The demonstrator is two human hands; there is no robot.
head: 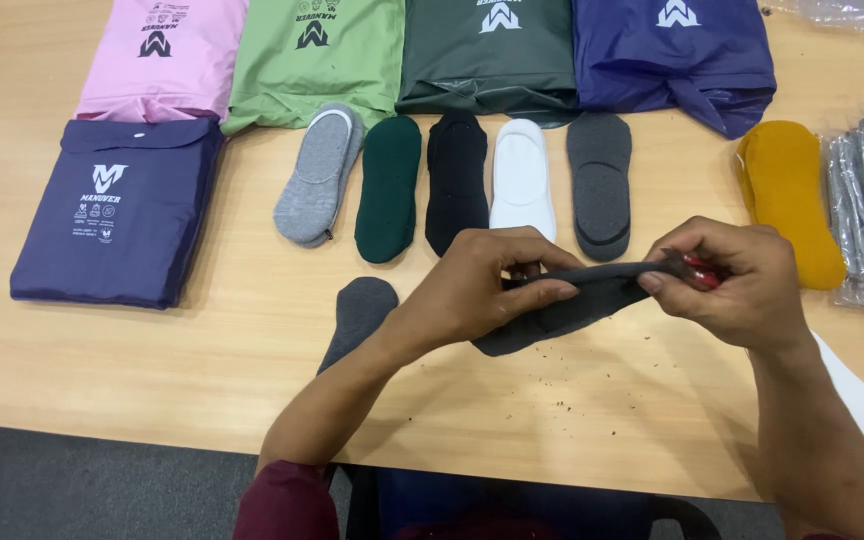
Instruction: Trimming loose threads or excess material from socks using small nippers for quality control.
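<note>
Your left hand (477, 285) and right hand (737, 285) pinch a dark grey sock (592, 295) stretched between them, just above the wooden table (202, 350). Both grips are closed on the fabric, the left at the toe end, the right at the opening, where a small red object (702, 268) shows under your fingers; what it is cannot be told.

The knit looks soft and stretchy. Pull harder and the cuff could slip from your right fingertips, or the thin fabric could deform. The hanging underside rides close to dark specks scattered on the tabletop, and lint could cling if it drags.

Just beyond your hands lies a neat row of low-cut, oval socks: a light grey sock (317, 175), a green sock (389, 187), a black sock (456, 180), a white sock (523, 178) and a charcoal sock (600, 183); a wide sweep of the wrist could knock them askew. A mustard sock (787, 200) lies to the right, another grey sock (357, 315) under your left forearm. Smooth, glossy plastic pouches (117, 210) lie folded at the far edge.
</note>
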